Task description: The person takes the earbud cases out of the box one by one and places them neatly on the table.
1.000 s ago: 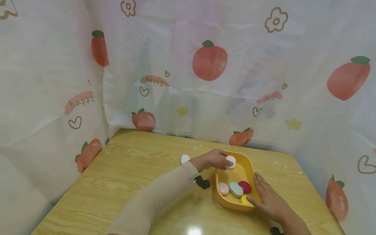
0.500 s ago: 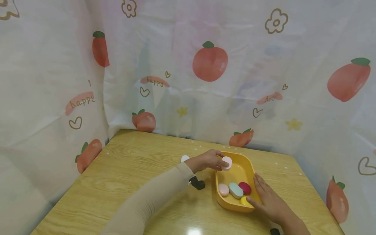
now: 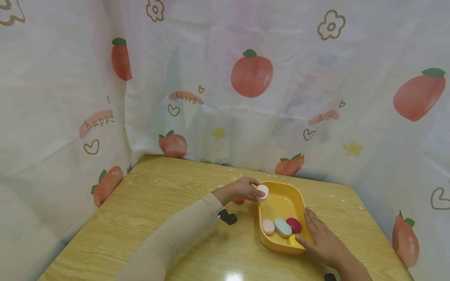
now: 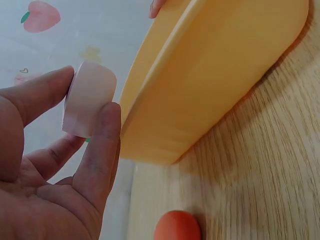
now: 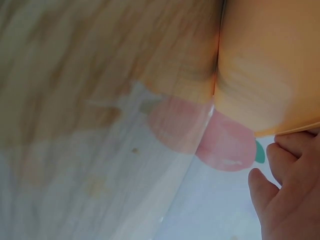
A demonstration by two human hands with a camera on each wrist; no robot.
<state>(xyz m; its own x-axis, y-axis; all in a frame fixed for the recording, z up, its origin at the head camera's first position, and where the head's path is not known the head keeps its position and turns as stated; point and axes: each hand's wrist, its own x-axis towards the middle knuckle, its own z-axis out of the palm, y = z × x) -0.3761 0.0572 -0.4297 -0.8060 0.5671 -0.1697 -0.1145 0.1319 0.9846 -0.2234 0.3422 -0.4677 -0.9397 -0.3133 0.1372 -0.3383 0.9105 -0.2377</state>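
Observation:
My left hand [image 3: 244, 189] pinches a small pale pink rounded block [image 3: 262, 192] between thumb and fingertips, over the left rim of a yellow tray [image 3: 261, 224]. In the left wrist view the block [image 4: 90, 97] appears thick, with a flat face, beside the tray's outer wall [image 4: 220, 75]. My right hand [image 3: 325, 238] rests along the tray's right side, fingers extended and thumb over the near corner. Inside the tray lie a pale pink oval piece [image 3: 268, 226], a light blue one [image 3: 283, 228], a dark red one [image 3: 293, 224] and a yellow one [image 3: 293, 240], partly under the thumb.
An orange-red rounded piece [image 4: 177, 227] lies on the wooden table [image 3: 158, 187], left of the tray and mostly behind my left hand in the head view. Small white specks dot the far tabletop. A white curtain [image 3: 211, 58] printed with fruit hangs behind and beside the table.
My left hand has moved left with the pale pink block, from over the tray's inside to its left rim. The orange-red piece has come into view. The right hand stays in place.

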